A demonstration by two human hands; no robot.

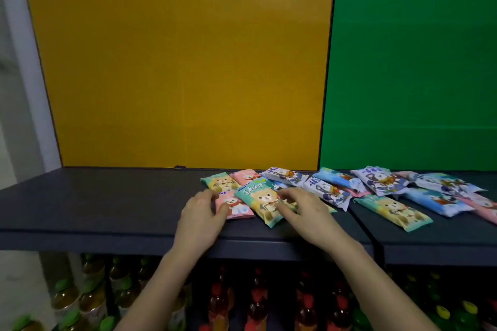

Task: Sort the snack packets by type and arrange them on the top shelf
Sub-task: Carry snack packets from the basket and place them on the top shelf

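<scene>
My left hand (201, 212) pinches the near edge of a pink bear-print foil snack packet (238, 207) on the dark grey top shelf (107, 196). My right hand (304, 209) lies flat, fingers relaxed, on the teal bear-print snack packet (259, 196) touching it. The other mixed snack packets (382, 180) lie scattered to the right.

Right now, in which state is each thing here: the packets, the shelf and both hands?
left hand, touches the left end of the pink packet; grip unclear
right hand, fingers spread on the teal packet
other packets, flat, types mixed, some overlapping
top shelf, holds all packets
bottles, upright, capped, below the shelf
</scene>
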